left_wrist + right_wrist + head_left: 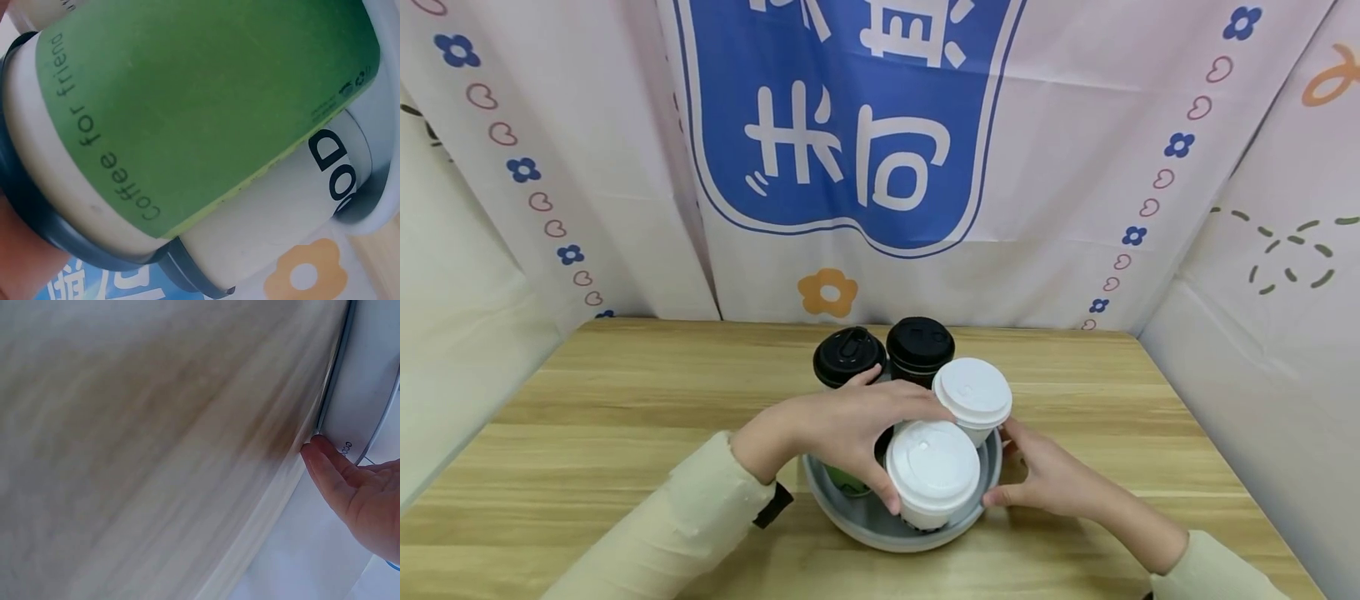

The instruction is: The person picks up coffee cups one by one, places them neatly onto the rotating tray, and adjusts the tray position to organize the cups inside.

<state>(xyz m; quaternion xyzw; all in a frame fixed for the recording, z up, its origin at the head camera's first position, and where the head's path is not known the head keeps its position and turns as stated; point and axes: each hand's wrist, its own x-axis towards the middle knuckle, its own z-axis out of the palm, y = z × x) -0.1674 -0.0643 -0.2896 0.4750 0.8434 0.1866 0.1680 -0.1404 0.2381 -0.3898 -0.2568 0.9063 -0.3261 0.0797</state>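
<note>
In the head view a round grey tray (880, 537) bears several lidded paper coffee cups. My left hand (857, 425) spans the front white-lidded cup (934, 467), thumb at its near left side and fingers behind the lid. My right hand (1052, 475) touches the tray's right rim with thumb and fingers spread; its fingertips (319, 447) show in the right wrist view. Behind stand another white-lidded cup (973, 392) and two black-lidded ones. The left wrist view shows the cup with a green sleeve (206, 106), lettered "Coffee for friend", and a white cup (262, 219) with black letters.
The wooden table (625, 417) runs back to a white printed cloth (1052, 167) with a blue panel. White cloth walls (1262, 350) stand at both sides. At the back of the tray two black lids (920, 343) sit side by side.
</note>
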